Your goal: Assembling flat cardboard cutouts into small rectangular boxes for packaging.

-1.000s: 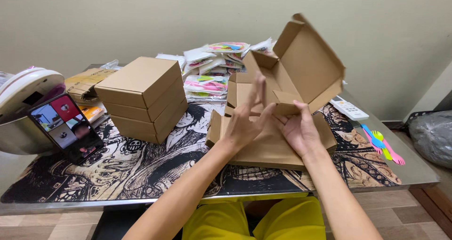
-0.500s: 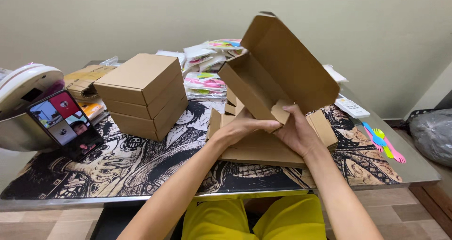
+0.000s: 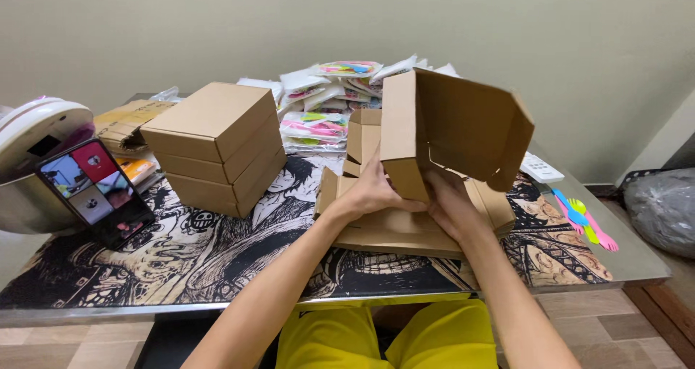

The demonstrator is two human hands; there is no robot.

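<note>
Matt brown cardboard box (image 3: 449, 130), glossy printed table mat (image 3: 217, 253), shiny plastic packets (image 3: 318, 101)

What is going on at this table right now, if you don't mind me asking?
A person is folding a brown cardboard box with both hands: the left hand and the right hand grip its lower edge, lid flap up. Under it lies a stack of flat cardboard blanks. Three finished boxes are stacked to the left, near a propped phone. Packets of colourful items are piled behind.
</note>
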